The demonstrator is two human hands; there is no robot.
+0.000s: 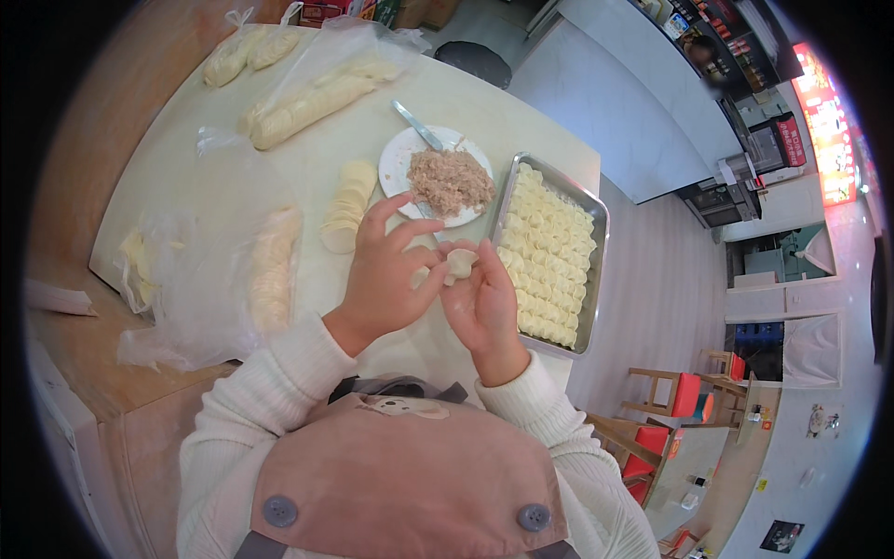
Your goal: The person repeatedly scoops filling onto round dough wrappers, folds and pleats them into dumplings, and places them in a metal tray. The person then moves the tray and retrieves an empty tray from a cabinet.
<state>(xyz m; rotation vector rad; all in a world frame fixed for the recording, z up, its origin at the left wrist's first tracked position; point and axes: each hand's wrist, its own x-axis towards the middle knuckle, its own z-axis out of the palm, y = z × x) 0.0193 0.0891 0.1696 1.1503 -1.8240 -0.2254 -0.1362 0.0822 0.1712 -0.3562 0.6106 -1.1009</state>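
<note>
- In the head view, the right hand (486,296) pinched a small pale dumpling (459,265) between its thumb and fingertips, palm turned up.
- The left hand (384,265) was close beside it, the upper fingers spread apart and the thumb side near the dumpling; whether its thumb pressed on the dough could not be told.
- The dumpling was above the near part of the pale table (526,121), between the plate and the person's apron (400,484).
- A narrow bluish strip showed behind the left fingertips, too covered to identify.
- Just beyond the hands, a white plate (395,166) held a mound of pinkish-brown filling (452,182), with a light blue utensil handle (414,124) reaching over its far rim.
- Left of the plate, round wrappers (349,200) lay in a fanned, overlapping stack.
- To the right stood a metal tray (602,244) with closely packed rows of finished dumplings (548,256).
- Farther left, clear plastic bags (200,265) lay crumpled around pale rolls of stacked dough, one roll (277,265) near the left forearm and another (312,112) toward the far side.
- Beyond the table at right, red-backed chairs (685,395) stood on the floor.
</note>
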